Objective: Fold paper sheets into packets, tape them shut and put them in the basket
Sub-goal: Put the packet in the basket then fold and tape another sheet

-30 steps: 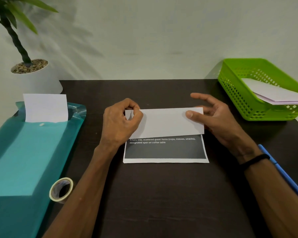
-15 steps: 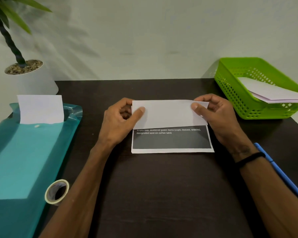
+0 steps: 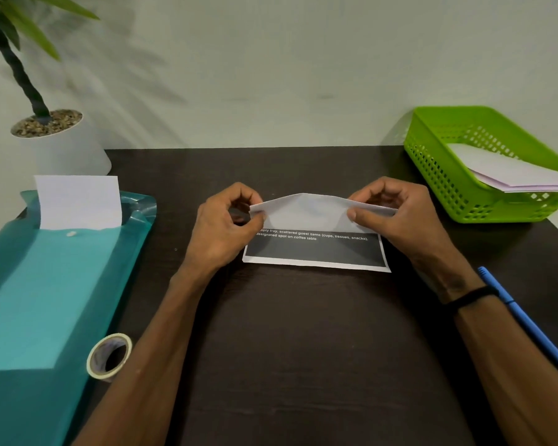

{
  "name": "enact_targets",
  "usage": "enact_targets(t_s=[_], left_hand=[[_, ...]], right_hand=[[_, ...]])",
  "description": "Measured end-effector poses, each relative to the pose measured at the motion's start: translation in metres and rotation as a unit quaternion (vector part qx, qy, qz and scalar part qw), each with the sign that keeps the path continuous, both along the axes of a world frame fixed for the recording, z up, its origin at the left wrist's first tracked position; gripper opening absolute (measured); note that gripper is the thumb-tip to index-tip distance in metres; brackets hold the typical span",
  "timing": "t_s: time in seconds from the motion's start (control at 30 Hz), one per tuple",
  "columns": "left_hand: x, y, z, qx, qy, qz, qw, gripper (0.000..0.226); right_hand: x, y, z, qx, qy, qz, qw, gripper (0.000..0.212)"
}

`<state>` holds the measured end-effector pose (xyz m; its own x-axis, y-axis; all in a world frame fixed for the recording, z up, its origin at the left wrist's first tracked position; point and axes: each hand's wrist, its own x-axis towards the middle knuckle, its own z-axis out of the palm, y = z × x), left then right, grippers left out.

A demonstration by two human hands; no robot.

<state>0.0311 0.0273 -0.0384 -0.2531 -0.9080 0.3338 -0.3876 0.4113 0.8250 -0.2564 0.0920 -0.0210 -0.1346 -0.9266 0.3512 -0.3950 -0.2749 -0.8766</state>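
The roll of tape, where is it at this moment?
In the head view, the roll of tape stands low on the left, against the teal folder and beside the left forearm.

A printed paper sheet (image 3: 316, 249) is laid mid-table, its dark printed strip with white text exposed at the near edge. Its far portion is folded over, white side up, and is raised in an arch. White folded packets (image 3: 509, 175) are lodged in the green perforated basket (image 3: 445, 178) at far right. A tape roll (image 3: 109, 355) is stood on edge at near left.

paper sheet (image 3: 316, 249), "designated spot on coffee table"
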Motion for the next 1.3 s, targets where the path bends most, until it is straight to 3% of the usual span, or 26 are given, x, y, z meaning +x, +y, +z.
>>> enact_targets(t_s=[0.13,0.3,0.4,0.5,0.6,0.67,0.83,1.0,1.3], left_hand=[[0.001,-0.001,-0.001,-0.018,-0.011,0.016,1.000,0.020],[0.002,-0.005,-0.007,-0.050,-0.087,0.057,0.993,0.042],[-0.001,-0.002,-0.004,-0.061,-0.135,0.061,0.987,0.044],[-0.012,0.006,-0.003,-0.097,-0.166,0.075,0.978,0.035],[-0.033,0.017,-0.010,-0.185,-0.194,0.037,0.963,0.032],[-0.046,0.025,-0.017,-0.196,-0.217,0.006,0.956,0.037],[-0.056,0.029,-0.027,-0.142,-0.263,-0.053,0.953,0.051],[-0.058,0.027,-0.027,-0.111,-0.294,-0.041,0.948,0.055],[-0.064,0.034,-0.023,-0.062,-0.350,0.027,0.934,0.058]], right_hand=[[0.001,0.000,0.003,-0.014,0.050,0.033,0.998,0.016],[0.005,0.000,-0.003,0.029,0.244,-0.001,0.969,0.029],[0.010,0.005,-0.002,0.030,0.299,-0.005,0.954,0.030],[0.014,0.008,0.002,0.043,0.299,0.021,0.953,0.023],[0.017,0.008,0.001,0.043,0.297,0.019,0.954,0.009],[0.021,0.006,-0.002,0.026,0.322,-0.001,0.946,0.006],[0.032,0.000,-0.017,0.014,0.376,0.003,0.927,0.025],[0.057,0.000,-0.030,0.063,0.383,0.057,0.920,0.050],[0.066,0.003,-0.034,0.115,0.397,-0.024,0.910,0.059]])
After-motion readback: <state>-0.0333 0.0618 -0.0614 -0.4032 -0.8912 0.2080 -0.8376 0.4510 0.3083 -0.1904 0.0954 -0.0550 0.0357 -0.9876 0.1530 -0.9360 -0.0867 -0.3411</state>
